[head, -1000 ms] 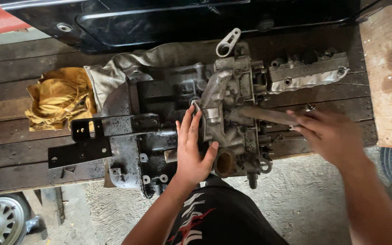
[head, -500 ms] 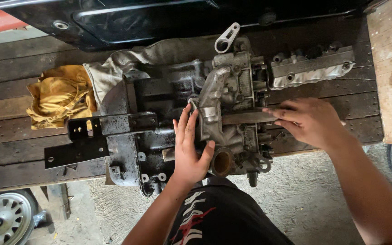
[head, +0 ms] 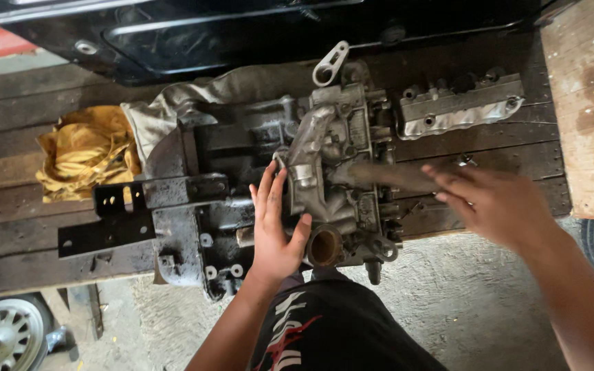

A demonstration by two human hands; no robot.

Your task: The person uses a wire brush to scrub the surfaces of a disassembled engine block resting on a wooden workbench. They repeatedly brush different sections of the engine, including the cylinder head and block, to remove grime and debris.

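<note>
Nearest to me are my black shorts point(head: 331, 330) over the concrete floor point(head: 448, 302), with a wheel point(head: 1, 336) at the near left corner. My left hand point(head: 275, 227) lies flat and released on the greasy engine part point(head: 290, 178), fingers spread against its grey metal housing, thumb beside the round pipe opening point(head: 326, 246). The engine part sits in the middle of the dark wooden surface point(head: 29, 233), its near edge hanging over the floor. My right hand point(head: 493, 206) is blurred to the right of it, fingers loosely open; its grip looks released around the end of a dark handle point(head: 386, 176) that reaches into the engine part, though I cannot tell whether it touches. A black bracket point(head: 111, 216) juts left. Farther left lies a yellow rag point(head: 87, 151). Farther right rests a silver metal cover point(head: 458, 110), and a pale wooden board point(head: 586, 103) lies at the right edge.
</note>
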